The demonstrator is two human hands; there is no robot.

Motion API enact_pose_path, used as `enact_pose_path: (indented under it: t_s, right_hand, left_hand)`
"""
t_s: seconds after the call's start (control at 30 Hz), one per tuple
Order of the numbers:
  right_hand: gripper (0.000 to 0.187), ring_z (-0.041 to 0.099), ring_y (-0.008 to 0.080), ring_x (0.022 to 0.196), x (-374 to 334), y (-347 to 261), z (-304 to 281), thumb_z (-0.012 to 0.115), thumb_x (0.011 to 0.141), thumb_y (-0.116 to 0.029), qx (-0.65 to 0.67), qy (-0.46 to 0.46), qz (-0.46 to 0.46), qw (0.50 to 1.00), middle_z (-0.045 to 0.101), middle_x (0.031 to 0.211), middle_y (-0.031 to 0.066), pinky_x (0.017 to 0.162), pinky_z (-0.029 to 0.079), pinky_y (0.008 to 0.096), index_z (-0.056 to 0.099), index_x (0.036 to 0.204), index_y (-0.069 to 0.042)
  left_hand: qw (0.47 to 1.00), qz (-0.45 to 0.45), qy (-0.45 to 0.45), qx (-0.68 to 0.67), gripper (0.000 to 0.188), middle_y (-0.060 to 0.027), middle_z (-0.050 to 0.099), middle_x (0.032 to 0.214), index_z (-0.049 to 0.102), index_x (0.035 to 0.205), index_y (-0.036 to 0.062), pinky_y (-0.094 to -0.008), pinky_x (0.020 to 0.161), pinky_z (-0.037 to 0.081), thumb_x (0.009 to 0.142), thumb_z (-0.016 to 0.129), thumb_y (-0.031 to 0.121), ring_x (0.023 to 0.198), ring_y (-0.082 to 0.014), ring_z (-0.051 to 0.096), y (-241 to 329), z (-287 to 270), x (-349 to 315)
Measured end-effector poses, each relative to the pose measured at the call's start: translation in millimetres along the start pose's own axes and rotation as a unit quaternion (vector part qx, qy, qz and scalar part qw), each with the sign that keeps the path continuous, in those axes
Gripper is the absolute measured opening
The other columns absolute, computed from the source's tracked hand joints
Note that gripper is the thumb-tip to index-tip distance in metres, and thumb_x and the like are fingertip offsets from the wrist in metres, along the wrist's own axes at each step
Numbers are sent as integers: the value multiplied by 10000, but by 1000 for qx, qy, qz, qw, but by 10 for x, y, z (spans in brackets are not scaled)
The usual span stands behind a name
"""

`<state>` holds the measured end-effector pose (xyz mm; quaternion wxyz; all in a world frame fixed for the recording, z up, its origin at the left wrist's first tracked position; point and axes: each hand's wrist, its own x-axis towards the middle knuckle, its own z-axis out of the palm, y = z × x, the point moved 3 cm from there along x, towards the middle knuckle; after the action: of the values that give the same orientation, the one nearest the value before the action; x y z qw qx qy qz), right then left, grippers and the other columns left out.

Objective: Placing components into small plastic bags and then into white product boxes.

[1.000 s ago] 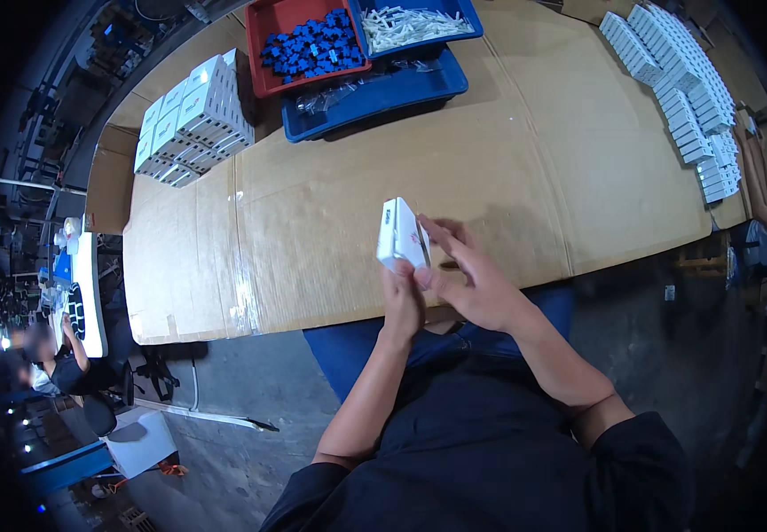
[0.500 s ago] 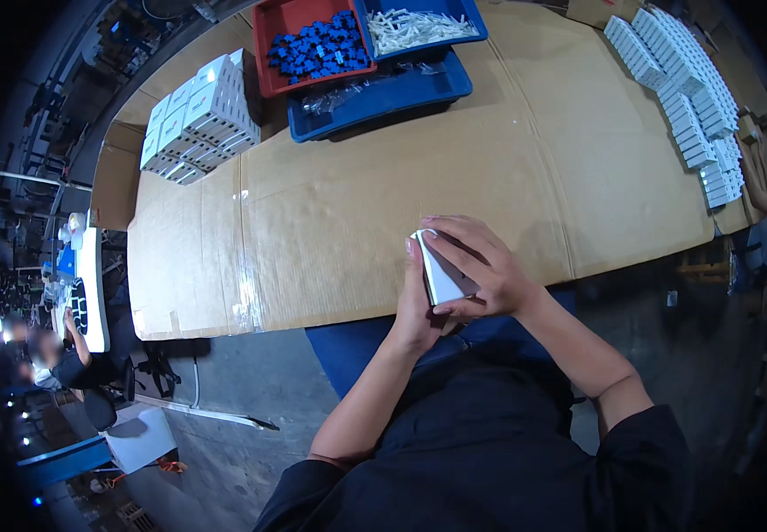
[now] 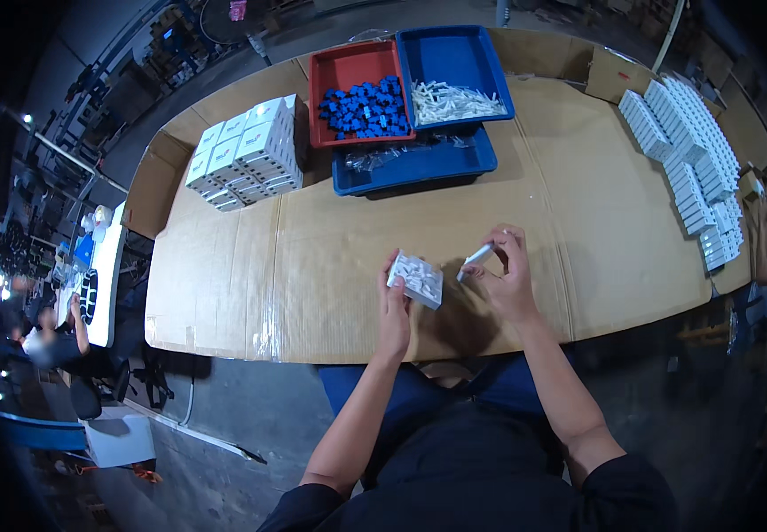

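Observation:
My left hand (image 3: 393,321) is closed on the edges of a small open white box (image 3: 417,279), tilted above the cardboard-covered table. White shapes fill its face, too small to make out. Just to the right, my right hand (image 3: 514,282) pinches a thin flat white piece (image 3: 477,261) like a lid, between thumb and fingers. A gap lies between the two pieces. Beyond my hands, a red bin (image 3: 318,71) holds blue plastic parts (image 3: 365,108), and beside it a blue bin (image 3: 448,58) holds slim white parts (image 3: 456,104).
A lower blue tray (image 3: 410,182) with clear plastic wrap stands before the bins. White boxes are stacked in a block (image 3: 246,151) at the left, and in long rows (image 3: 689,151) at the right. Cardboard (image 3: 348,293) covers the table. Other people sit at far left and stand at right.
My hands, together around the white box before, have moved apart: the flat white piece is now in my right hand, the open box in my left. The view has tilted, showing more beyond the bins.

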<state>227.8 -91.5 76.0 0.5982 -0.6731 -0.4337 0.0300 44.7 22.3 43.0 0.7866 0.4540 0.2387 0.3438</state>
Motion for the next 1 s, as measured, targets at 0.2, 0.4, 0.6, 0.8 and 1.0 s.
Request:
enact_pose_path:
  t_s: [0.2, 0.4, 0.6, 0.8, 1.0]
  right_hand:
    - [231, 667, 315, 1034, -501, 241, -199, 833, 804, -106, -137, -143, -46, 979, 635, 1216, 89, 1071, 481, 491, 659, 945, -49]
    - [487, 578, 296, 1283, -589, -161, -170, 834, 824, -395, -225, -278, -43, 933, 604, 1344, 77, 1240, 234, 604, 690, 1173, -87]
    - [518, 543, 320, 1316, -167, -14, -9, 782, 898, -397, -295, -271, -8, 916, 590, 1368, 99, 1213, 282, 575, 668, 1289, -76]
    - [271, 607, 322, 1151, 548, 140, 126, 733, 940, -243, -246, -219, 11, 944, 649, 1171, 101, 1032, 465, 474, 724, 1128, -48]
    - [315, 626, 379, 1169, 1777, 694, 374, 661, 1010, -269, -229, -145, -12, 963, 655, 1268, 180, 984, 525, 441, 722, 1116, 20]
  left_hand:
    - [906, 116, 13, 407, 514, -191, 448, 1539, 439, 1516, 73, -533, 1225, 285, 1039, 607, 168, 1484, -364, 387, 64, -471, -191]
    - [729, 161, -88, 659, 497, -139, 472, 1547, 551, 1469, 152, -635, 1239, 191, 993, 667, 236, 1520, -337, 359, 117, -365, -507]
    - [718, 127, -67, 681, 498, -122, 471, 1553, 552, 1461, 125, -608, 1253, 198, 1011, 644, 317, 1535, -339, 339, 147, -170, -224]
    - [727, 129, -39, 673, 565, -129, 467, 1553, 564, 1430, 94, -568, 1255, 230, 986, 662, 429, 1533, -345, 335, 59, -156, 7]
    - [728, 121, -45, 674, 651, -127, 470, 1541, 553, 1437, 113, -551, 1253, 243, 921, 721, 471, 1522, -353, 350, 88, -121, 65]
